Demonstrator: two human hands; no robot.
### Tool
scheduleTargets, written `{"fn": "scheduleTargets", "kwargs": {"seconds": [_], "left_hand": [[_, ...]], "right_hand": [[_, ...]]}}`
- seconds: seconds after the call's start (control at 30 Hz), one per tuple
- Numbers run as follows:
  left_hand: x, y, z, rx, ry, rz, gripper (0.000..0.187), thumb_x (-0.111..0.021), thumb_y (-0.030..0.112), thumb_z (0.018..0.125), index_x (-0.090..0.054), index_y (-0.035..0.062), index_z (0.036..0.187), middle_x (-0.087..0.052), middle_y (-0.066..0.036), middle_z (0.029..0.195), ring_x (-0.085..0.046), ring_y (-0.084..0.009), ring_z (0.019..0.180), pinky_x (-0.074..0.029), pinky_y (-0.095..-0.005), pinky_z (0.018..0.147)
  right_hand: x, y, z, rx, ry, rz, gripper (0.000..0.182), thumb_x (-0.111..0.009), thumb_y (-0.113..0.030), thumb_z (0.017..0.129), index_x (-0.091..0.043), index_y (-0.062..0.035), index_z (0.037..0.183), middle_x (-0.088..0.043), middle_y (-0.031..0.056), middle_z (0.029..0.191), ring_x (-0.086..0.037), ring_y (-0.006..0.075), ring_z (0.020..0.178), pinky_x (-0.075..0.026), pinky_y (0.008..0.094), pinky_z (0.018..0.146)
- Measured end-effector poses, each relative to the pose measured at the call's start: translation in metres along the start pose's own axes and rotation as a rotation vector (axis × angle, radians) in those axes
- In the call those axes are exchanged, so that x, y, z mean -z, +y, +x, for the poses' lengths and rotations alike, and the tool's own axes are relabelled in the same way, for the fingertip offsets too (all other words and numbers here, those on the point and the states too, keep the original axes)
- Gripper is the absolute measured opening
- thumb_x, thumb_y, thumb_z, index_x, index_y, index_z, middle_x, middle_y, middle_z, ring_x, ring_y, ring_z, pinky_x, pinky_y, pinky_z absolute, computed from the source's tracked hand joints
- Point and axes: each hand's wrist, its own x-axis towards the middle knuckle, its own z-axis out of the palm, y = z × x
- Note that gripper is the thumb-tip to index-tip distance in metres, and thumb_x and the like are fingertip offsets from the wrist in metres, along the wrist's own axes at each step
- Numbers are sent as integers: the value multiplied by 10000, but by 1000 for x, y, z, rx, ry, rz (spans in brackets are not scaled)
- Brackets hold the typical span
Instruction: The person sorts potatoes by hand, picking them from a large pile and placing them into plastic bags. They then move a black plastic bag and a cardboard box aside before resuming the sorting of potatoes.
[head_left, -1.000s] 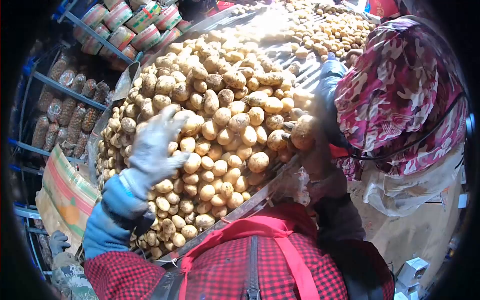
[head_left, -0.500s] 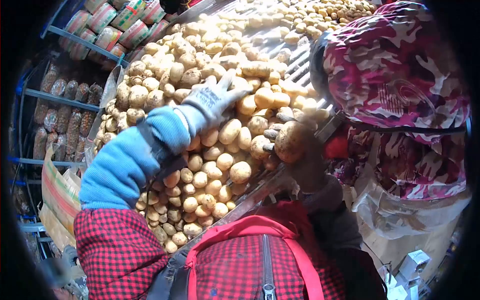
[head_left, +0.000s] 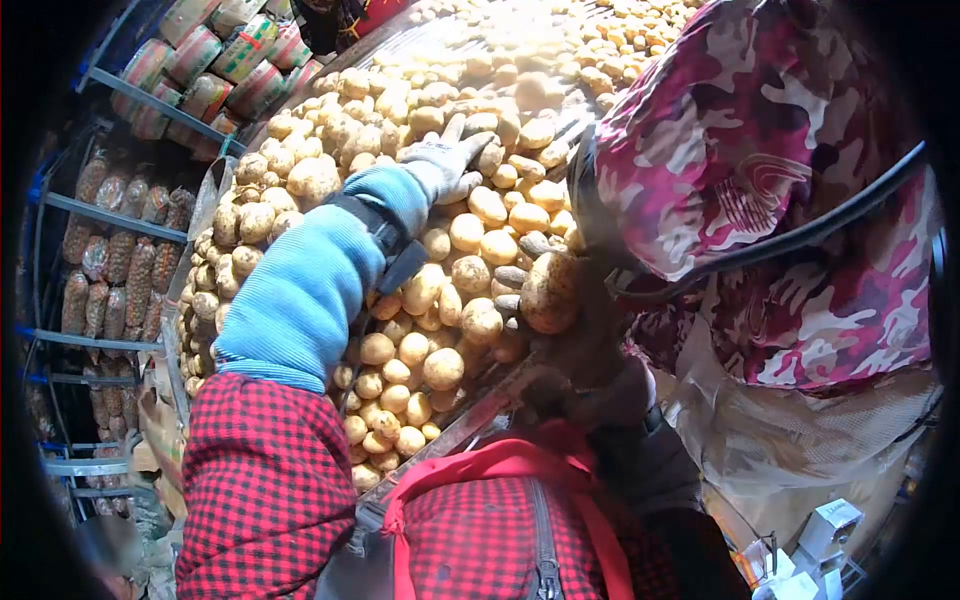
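My left hand (head_left: 448, 166), in a pale grey glove below a blue knitted cuff, lies on the potato heap (head_left: 466, 232) with its fingers apart. Potatoes touch its fingertips. To the right, my right hand (head_left: 598, 310) is in deep shadow beside a large round potato (head_left: 549, 293). Grey gloved fingertips show along that potato's left side, and the hand is closed around it. Smaller potatoes lie in front of it, near the metal edge.
A person in a pink camouflage garment (head_left: 745, 190) is close on the right. Racks on the left hold wrapped rolls (head_left: 195, 55) and packed bags (head_left: 120, 255). Clear plastic (head_left: 800, 430) hangs at the lower right, above white boxes (head_left: 830, 530). A metal edge (head_left: 460, 430) borders the heap.
The view has shifted. My left hand has reached farther up across the heap, with its arm more extended. My right hand still holds the large potato. The person on the right appears closer.
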Motion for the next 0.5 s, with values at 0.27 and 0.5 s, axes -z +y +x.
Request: {"fn": "scheduleTargets", "kwargs": {"seconds": [0.27,0.5], "left_hand": [[11,-11,-101,-492,120,-120,794,-657,467,899,-383,114,1556,-440,-261,1503,-527,-443,1215,-431,-536,1048],[35,-39,-118,-488,-68,-326,565,-677,369,911,-594,45,1366,-646,-201,1261,-596,-392,1176,-471,-488,1024]], "right_hand": [[-10,-5,2,71,-56,11,723,-549,-541,1002,-398,-28,1489,-548,202,1424,-587,340,1269,-501,516,1075],[-1,-1,-2,496,-13,-923,803,-857,-336,823,-438,2,1419,-562,190,1335,-586,331,1229,-491,470,1068]]}}
